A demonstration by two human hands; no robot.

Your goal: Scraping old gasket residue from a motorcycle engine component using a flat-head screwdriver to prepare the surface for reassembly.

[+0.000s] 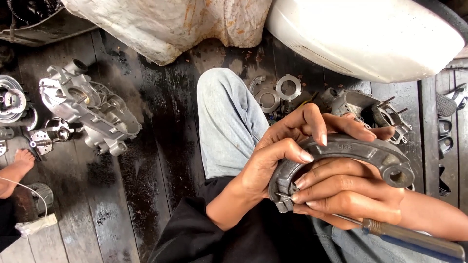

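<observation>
Your left hand (pixel 280 156) wraps the grey curved brake shoe (pixel 360 151) from the left, fingers (pixel 312 127) curled over its top edge and pressed on the metal. Your right hand (pixel 348 195) comes in from the right under the shoe, fingers pressed together, pinching a blue-handled screwdriver (pixel 414 241) whose thin tip (pixel 284 196) lies at the shoe's lower left end. The shoe sits in the air over your lap, above the jeans knee (pixel 226 117), not on the floor.

Containers: the silver engine case (pixel 90 107) lies open side up on the dark wooden floor (pixel 146 160), well left of you; its cavity looks hollow, though contents are hard to tell from here. A second, smaller housing (pixel 375 109) with studs sits just behind the shoe. Flat metal rings (pixel 275 95) lie on the floor near the knee. A big white shell (pixel 370 39) is at top right. Another person's bare foot (pixel 17 168) shows at the left edge.
</observation>
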